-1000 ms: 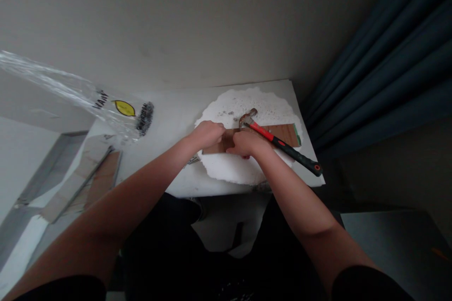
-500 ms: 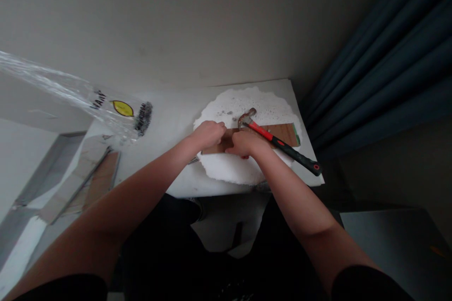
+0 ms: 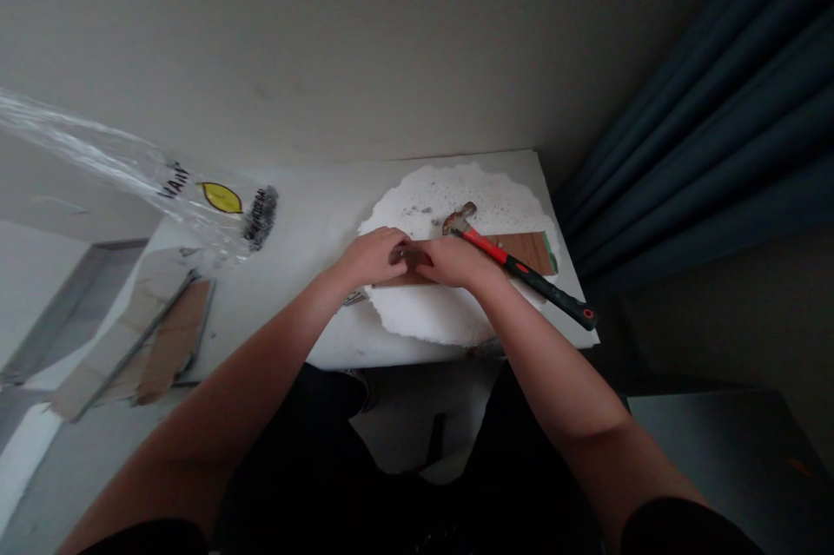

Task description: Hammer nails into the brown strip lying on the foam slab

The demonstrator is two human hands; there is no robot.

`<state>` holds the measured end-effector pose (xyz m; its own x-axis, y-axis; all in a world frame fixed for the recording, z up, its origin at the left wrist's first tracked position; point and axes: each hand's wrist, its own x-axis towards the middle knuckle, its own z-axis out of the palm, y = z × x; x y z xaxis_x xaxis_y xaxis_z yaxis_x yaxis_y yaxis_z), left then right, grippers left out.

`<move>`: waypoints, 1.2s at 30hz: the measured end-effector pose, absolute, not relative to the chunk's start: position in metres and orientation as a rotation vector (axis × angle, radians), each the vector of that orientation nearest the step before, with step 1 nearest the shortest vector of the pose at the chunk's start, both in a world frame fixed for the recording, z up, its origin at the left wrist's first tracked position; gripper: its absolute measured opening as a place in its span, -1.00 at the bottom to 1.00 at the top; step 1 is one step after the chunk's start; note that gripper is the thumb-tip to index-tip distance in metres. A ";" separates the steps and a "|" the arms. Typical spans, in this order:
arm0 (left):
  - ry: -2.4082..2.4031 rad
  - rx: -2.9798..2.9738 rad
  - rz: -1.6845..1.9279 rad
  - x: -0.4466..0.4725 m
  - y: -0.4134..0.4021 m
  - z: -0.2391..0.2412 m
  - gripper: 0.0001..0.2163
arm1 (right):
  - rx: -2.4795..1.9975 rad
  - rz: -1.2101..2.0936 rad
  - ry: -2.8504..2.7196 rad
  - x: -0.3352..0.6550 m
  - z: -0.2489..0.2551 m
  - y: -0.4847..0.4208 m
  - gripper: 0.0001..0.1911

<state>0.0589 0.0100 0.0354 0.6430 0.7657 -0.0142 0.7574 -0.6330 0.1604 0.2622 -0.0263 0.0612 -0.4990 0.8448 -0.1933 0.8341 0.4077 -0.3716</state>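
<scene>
A brown wooden board [image 3: 531, 247] lies on a round white foam mat [image 3: 430, 316] on the white table [image 3: 313, 229]. Across the board rests a claw hammer [image 3: 514, 264] with a red and black handle, its head at the mat's middle and no hand on it. My left hand [image 3: 370, 256] and my right hand [image 3: 453, 260] meet over the board's left end. Both have their fingers curled in a pinch around something small and dark that I cannot make out.
A clear plastic bag [image 3: 195, 199] with a yellow label lies at the table's left. Flat wooden panels [image 3: 149, 338] lean on the floor at the left. Dark blue curtains [image 3: 704, 129] hang at the right, close to the table's edge. A plain wall stands behind.
My two hands have drawn closer together over the board's left end, their fingertips now meeting. The hammer and the board have stayed where they were.
</scene>
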 end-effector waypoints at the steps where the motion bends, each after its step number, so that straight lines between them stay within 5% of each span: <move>1: 1.238 2.692 0.190 0.051 0.007 0.028 -0.64 | -1.551 0.575 -2.572 0.258 0.060 -0.025 -0.67; 7: 1.304 2.581 0.577 0.021 -0.006 -0.010 -0.56 | -1.578 0.365 -2.609 0.227 0.045 -0.013 -0.71; 36: 1.213 2.691 0.573 0.012 -0.007 -0.010 -0.59 | -1.772 0.007 -2.838 0.192 0.033 -0.012 -0.66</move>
<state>0.0116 -0.0071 -0.0098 0.6037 0.7444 0.2853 0.6935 -0.6669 0.2728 0.1922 -0.0123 0.0335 -0.4241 0.8887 -0.1741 0.8896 0.4448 0.1038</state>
